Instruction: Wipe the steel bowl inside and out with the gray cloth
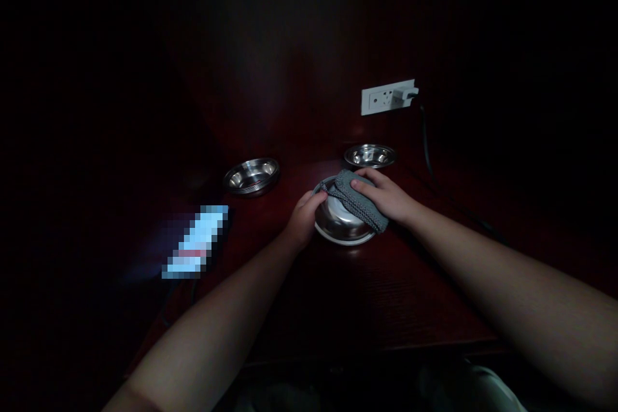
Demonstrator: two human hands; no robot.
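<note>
A shiny metal bowl, its outer base turned toward me, is held over the dark red table. My left hand grips the bowl's rim at the left, thumb on the outside. In my right hand is a folded grey cloth, pressed against the right side and bottom of the bowl. The cloth hides part of the bowl, and a corner of it reaches toward my left thumb.
Stacked metal bowls stand at the back left, and another metal bowl is behind my right hand. A lit, pixelated screen is at the left. A wall socket holds a plug with a dark cable hanging down.
</note>
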